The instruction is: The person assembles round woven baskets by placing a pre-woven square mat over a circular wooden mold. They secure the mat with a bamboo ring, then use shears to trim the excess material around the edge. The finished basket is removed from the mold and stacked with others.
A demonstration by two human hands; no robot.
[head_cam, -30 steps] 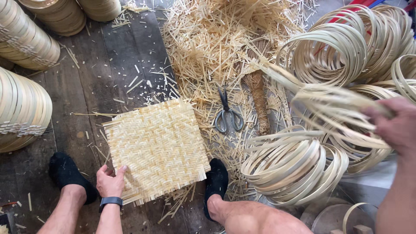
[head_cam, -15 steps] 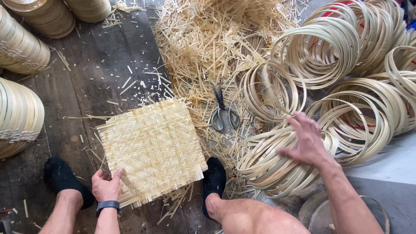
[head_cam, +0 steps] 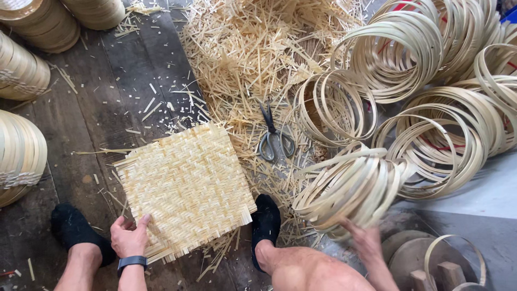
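Observation:
A square woven bamboo mat lies flat on the dark plank floor between my feet in black socks. My left hand, with a dark band at the wrist, rests on the mat's near left corner with its fingers on the weave. My right hand is blurred at the lower right, gripping the underside of a bundle of bamboo hoops lifted off the floor. Metal scissors lie shut on the straw just beyond the mat.
A heap of bamboo offcuts covers the floor ahead. More hoop bundles pile up at the right. Stacks of round woven trays stand at the left and top left. Wooden round pieces sit at the lower right.
My right hand dropped from the hoop piles at the right and now holds one bundle, drawn toward my right knee. The left hand stays on the mat's corner.

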